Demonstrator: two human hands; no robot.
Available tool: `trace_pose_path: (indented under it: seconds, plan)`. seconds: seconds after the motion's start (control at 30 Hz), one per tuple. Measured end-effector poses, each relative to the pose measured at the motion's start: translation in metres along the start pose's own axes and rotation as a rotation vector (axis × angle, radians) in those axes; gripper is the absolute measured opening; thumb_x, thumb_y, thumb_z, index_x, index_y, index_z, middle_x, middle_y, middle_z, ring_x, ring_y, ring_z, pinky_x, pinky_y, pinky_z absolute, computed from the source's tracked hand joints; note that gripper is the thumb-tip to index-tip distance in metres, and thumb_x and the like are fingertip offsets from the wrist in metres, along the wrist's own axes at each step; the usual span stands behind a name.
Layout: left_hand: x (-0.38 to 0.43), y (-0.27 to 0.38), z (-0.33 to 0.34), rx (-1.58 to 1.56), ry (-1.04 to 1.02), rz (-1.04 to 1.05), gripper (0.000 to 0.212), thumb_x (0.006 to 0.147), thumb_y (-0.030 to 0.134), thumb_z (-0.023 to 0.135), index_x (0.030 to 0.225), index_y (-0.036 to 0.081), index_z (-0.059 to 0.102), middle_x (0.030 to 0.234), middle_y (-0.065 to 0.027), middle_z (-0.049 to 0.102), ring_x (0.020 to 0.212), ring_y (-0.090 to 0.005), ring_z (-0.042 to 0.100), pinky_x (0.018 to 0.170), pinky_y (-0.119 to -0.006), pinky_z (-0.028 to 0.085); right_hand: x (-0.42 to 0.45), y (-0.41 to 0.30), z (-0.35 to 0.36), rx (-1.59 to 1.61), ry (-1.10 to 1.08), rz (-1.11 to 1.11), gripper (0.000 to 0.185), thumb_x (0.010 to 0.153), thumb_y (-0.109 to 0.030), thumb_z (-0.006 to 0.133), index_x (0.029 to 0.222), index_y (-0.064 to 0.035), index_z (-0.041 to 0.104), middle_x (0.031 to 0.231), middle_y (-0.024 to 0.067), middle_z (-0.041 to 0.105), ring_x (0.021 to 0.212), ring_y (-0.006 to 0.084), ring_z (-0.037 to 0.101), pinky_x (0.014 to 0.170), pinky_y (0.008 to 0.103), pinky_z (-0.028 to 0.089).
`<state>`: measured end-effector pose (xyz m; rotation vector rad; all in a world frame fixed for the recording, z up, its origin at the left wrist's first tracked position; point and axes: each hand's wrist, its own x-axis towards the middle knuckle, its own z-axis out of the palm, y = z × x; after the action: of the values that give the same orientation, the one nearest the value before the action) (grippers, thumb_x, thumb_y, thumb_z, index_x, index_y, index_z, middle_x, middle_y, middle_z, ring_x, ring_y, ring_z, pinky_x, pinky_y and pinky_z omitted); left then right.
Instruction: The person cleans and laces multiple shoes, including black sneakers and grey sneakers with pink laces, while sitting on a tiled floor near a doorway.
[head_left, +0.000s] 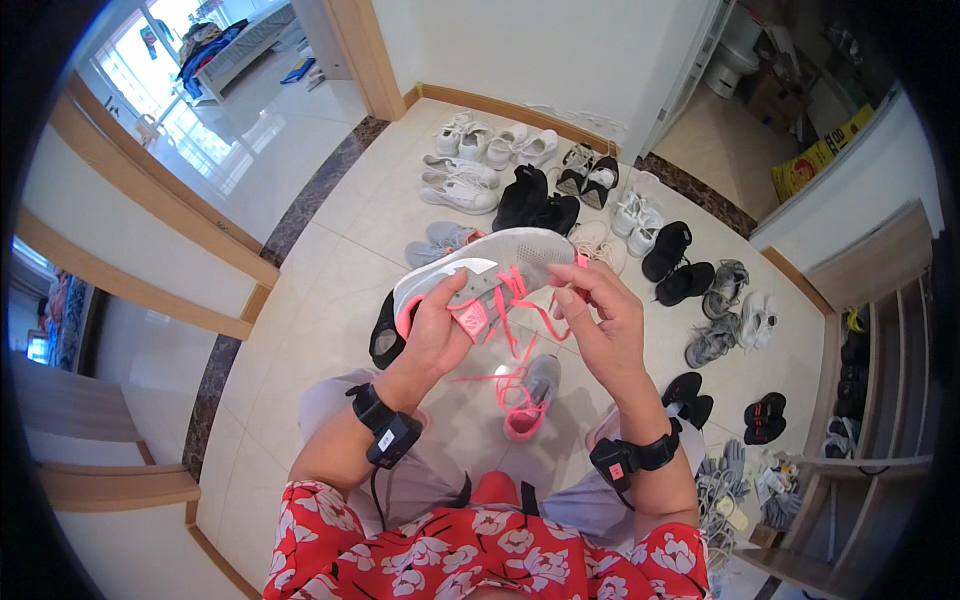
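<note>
My left hand (435, 322) grips a grey mesh sneaker (536, 251) around its heel and side. The sneaker is tilted on its side, with a white sole edge, a pink heel lining and a pink tongue tab. Its pink shoelace (501, 315) hangs loose from the eyelets. Beside the toe, my right hand (607, 315) has its thumb and fingers bent around a stretch of that lace; the exact pinch is partly hidden. On the floor below, between my feet, rests the matching grey sneaker (541, 379), its pink laces spread loose.
Pairs of white sneakers (459, 184), black shoes (523, 196) and grey sneakers (712, 339) stand on the tiles ahead and to the right. A wooden shoe cabinet (870, 465) is at the right, near a heap of cables and gloves (724, 487). Doorways open on both sides.
</note>
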<state>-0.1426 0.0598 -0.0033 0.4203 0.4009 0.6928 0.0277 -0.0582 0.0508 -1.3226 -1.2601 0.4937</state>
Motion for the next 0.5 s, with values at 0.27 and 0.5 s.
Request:
trace_pose_path:
  seconds: [0.27,0.5]
  plan:
    - [0.002,-0.016,-0.013,0.107,0.031,-0.151,0.036,0.101,0.013,0.043,0.134,-0.002,0.043,0.129,-0.0161,0.057,0.117,-0.0274,0.059,0.098,-0.041,0.051,0.0,-0.002,0.004,-0.023,-0.089,-0.07,0.032,0.093,0.0,0.051,0.124,-0.0011,0.06,0.101,0.0094,0.069,0.071,0.0144,0.062,0.068,0.0265,0.05]
    - [-0.01,-0.022,-0.001,0.235,0.03,-0.21,0.034,0.102,0.017,0.047,0.131,0.001,0.047,0.123,-0.0135,0.06,0.11,-0.0227,0.062,0.095,-0.038,0.053,-0.004,0.015,0.009,0.037,-0.089,0.183,0.018,0.091,-0.003,0.059,0.107,-0.0026,0.069,0.087,0.0076,0.07,0.06,0.0106,0.06,0.059,0.0249,0.048]
